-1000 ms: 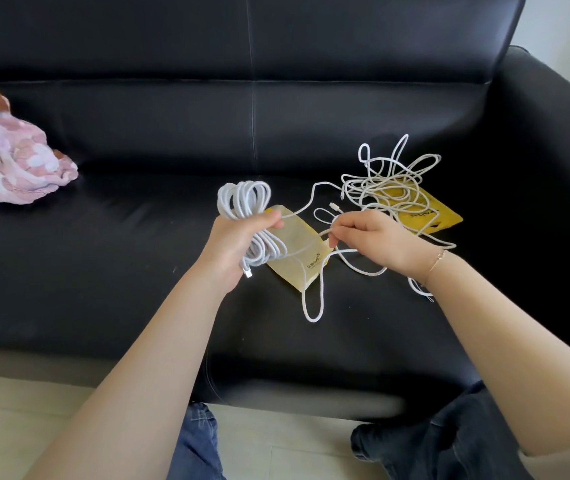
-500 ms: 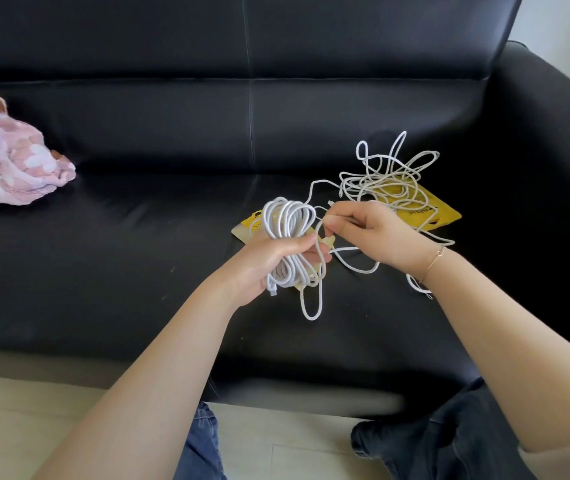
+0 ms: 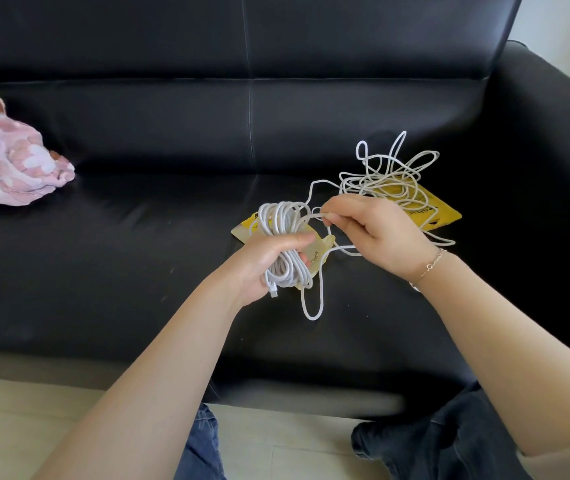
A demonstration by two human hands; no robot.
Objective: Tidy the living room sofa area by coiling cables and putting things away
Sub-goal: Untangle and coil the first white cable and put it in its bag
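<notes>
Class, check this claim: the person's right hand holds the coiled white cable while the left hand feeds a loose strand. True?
Not quite. In the head view, the left hand holds the coiled white cable; the right hand feeds the loose strand.

- White cable coil (image 3: 285, 244): several loops bunched upright in the left hand (image 3: 262, 263), plug end hanging below the palm.
- Loose cable tangle (image 3: 389, 178): unwound, heaped just beyond the right hand (image 3: 377, 237), whose fingertips pinch 1 strand.
</notes>
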